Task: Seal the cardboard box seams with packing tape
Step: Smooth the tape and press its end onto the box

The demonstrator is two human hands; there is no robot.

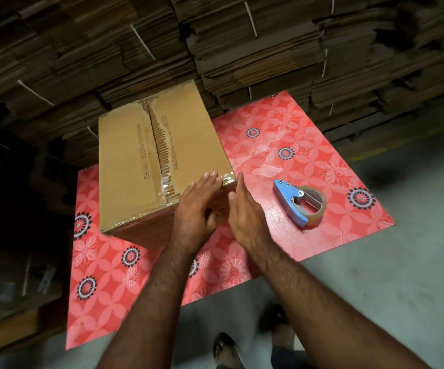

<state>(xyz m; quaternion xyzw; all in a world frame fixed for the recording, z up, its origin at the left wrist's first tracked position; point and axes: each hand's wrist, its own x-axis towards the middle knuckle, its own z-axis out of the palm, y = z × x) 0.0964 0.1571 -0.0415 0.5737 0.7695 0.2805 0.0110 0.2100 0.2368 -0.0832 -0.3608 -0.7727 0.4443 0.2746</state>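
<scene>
Sandalled feet [224, 347] show at the bottom edge on the grey concrete floor [388, 275], and two bare forearms reach up from there toward the cardboard box [146, 166]. That box sits on a red flowered mat [308, 155], its top flaps closed and a glossy strip of clear tape [159, 145] running down the centre seam and over the near edge. At the box's near right corner, the left hand [196, 209] lies flat, fingers stretched out over the top edge and palm against the near face, pressing rather than gripping. Just beside it, the right hand [244, 211] stands on edge, fingers straight and together, close to the corner's right side; whether it touches the cardboard cannot be told. Neither hand is closed around anything. Off to the right, well apart from the box, the blue tape dispenser [298, 203] lies on the mat with its brown roll loaded. Behind everything, bundled stacks of flattened cartons [242, 49] rise like a wall, crowding the box's far end.
</scene>
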